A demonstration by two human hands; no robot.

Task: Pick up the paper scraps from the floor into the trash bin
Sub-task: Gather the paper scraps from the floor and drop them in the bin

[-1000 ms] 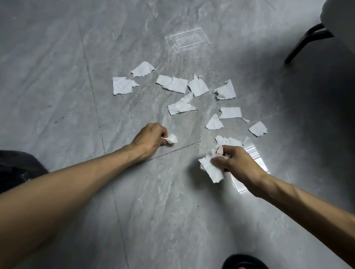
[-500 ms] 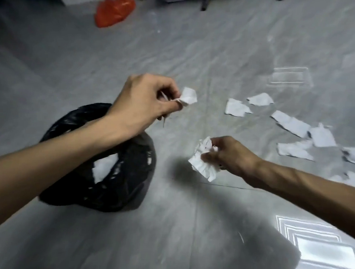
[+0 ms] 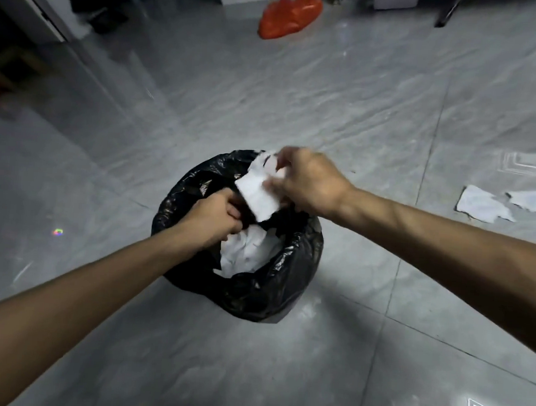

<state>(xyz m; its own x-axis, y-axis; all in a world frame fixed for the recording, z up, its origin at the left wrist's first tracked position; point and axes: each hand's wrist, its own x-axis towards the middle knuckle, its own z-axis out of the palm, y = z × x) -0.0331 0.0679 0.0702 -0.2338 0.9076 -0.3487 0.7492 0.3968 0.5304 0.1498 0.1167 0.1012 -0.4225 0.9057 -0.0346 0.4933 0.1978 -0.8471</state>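
Observation:
The trash bin (image 3: 290,285), lined with a black bag, stands on the grey tiled floor in the middle of the view, with white paper (image 3: 248,252) lying inside it. My right hand (image 3: 312,183), blurred by motion, is over the bin's far rim and grips a bunch of white paper scraps (image 3: 258,191) that hangs over the opening. My left hand (image 3: 210,219) is in the bin's mouth with its fingers curled shut; no scrap shows in it. Two more paper scraps (image 3: 483,205) lie on the floor at the right edge.
An orange plastic bag (image 3: 289,14) lies on the floor at the far top. A dark chair leg (image 3: 444,12) stands at the top right. A white door frame or cabinet edge (image 3: 37,9) runs along the top left.
The view swung left from the scrap pile to the bin. Both hands moved over the bin's opening; the small scrap my left hand pinched is no longer visible.

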